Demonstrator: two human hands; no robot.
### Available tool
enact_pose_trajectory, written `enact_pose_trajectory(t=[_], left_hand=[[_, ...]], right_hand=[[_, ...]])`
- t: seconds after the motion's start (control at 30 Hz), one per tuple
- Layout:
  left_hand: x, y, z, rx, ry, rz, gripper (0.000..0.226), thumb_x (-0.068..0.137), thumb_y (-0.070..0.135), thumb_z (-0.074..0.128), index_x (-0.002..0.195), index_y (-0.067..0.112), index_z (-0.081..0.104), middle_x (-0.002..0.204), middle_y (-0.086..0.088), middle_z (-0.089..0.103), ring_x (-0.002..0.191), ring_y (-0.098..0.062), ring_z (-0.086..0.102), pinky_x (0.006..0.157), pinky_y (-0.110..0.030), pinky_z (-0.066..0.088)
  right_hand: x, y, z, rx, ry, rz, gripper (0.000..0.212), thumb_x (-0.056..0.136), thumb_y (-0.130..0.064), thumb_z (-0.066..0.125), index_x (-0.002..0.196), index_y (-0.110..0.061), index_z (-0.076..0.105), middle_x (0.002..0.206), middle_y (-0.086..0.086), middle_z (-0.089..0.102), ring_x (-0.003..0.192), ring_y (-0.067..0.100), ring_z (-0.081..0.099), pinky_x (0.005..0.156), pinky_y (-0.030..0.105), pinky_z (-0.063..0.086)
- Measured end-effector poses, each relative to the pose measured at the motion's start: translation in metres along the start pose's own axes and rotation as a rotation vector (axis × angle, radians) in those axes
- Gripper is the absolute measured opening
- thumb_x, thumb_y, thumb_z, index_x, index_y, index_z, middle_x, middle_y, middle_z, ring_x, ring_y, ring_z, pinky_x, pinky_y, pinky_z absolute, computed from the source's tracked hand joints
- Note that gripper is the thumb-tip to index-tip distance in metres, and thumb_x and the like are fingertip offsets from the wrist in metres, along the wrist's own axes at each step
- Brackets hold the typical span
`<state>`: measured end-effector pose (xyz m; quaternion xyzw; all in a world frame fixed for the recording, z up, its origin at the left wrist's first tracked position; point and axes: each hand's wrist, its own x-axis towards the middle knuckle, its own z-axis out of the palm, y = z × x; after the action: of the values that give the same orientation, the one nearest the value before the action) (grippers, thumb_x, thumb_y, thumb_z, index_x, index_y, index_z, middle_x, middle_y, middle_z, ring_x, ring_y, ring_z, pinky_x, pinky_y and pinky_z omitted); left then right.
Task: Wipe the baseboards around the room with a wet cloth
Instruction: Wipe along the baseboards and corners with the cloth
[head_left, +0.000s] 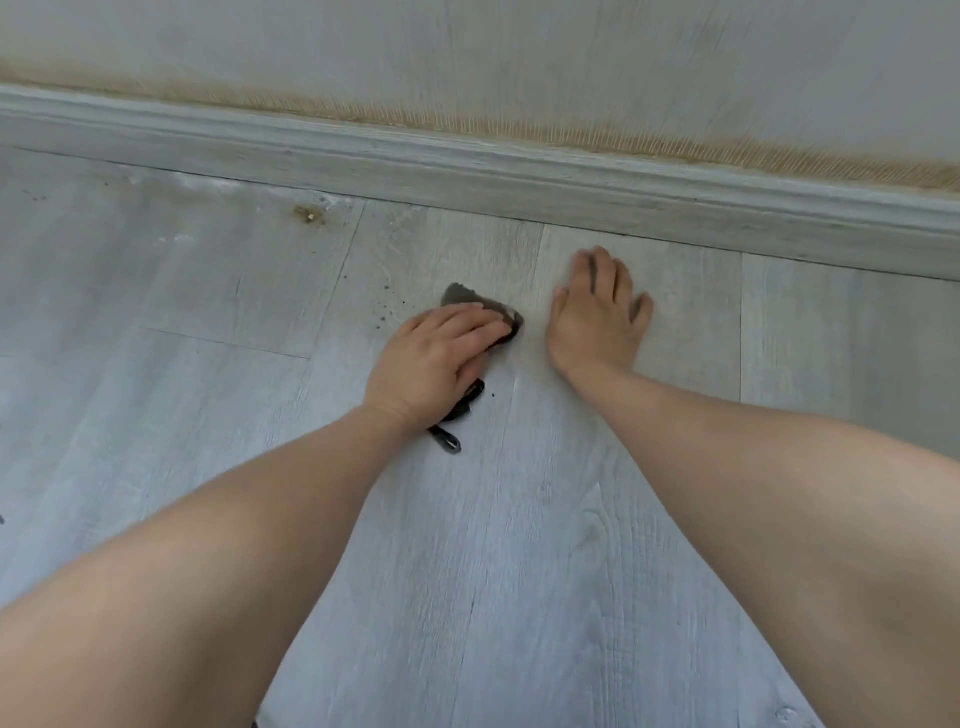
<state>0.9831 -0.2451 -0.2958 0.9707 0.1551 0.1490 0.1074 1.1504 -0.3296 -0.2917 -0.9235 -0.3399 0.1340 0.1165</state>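
— Right, nearest first: what are the hands doing?

— Both are down on the floor (519, 571), a little apart. The left hand (434, 364) lies over the dark cloth (480, 304), fingers fairly straight, pressing it flat rather than gripping. The right hand (597, 317) is spread bare on the planks just beside it, holding nothing.

— How will that cloth handle?

— Soft, limp and light, I'd judge, probably clinging damply. Best bunched in the palm, since a loose dark strip trails by the wrist.

— And further off?

— Crumbs of dirt (384, 309) beside the cloth, then the grey baseboard (467, 166), well apart from it, under a wall (519, 52) with a brownish stain. No writing or labels anywhere.
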Motion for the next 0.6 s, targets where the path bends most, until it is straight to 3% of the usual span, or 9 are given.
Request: enact_pose_trajectory(t=[0.13,0.3,0.47,0.6], left_hand=[[0.031,-0.053,-0.006,0.031,-0.003,-0.031,0.039,0.092,0.027,0.041,0.125,0.017,0.06,0.127,0.0,0.06,0.119,-0.024,0.052,0.096,-0.041,0.042],[0.056,-0.085,-0.003,0.054,0.064,-0.032,0.036,0.092,0.024,0.045,0.124,0.017,0.061,0.125,-0.001,0.061,0.117,-0.025,0.054,0.093,-0.041,0.044],[0.055,-0.087,0.001,0.057,0.097,0.005,0.034,0.092,0.02,0.048,0.123,0.016,0.061,0.124,-0.001,0.061,0.117,-0.023,0.052,0.094,-0.039,0.043],[0.057,-0.088,0.0,0.011,0.074,0.012,0.035,0.092,0.018,0.046,0.123,0.014,0.061,0.124,-0.003,0.061,0.117,-0.026,0.052,0.096,-0.043,0.044]], right_hand=[[-0.002,-0.006,0.013,-0.051,0.149,0.014,0.051,0.1,-0.028,0.023,0.15,-0.018,0.018,0.156,-0.002,0.016,0.143,0.018,0.011,0.114,0.047,0.007],[-0.002,-0.006,0.017,-0.082,0.194,0.013,0.05,0.099,-0.028,0.028,0.148,-0.017,0.024,0.153,-0.001,0.024,0.141,0.019,0.019,0.112,0.047,0.012],[-0.004,-0.006,0.014,-0.085,0.158,0.031,0.051,0.1,-0.029,0.028,0.149,-0.018,0.022,0.155,-0.001,0.021,0.142,0.018,0.016,0.114,0.047,0.008],[-0.003,-0.007,0.007,-0.092,0.05,0.054,0.052,0.101,-0.031,0.022,0.151,-0.02,0.01,0.158,-0.003,0.008,0.145,0.016,0.005,0.116,0.045,0.001]])
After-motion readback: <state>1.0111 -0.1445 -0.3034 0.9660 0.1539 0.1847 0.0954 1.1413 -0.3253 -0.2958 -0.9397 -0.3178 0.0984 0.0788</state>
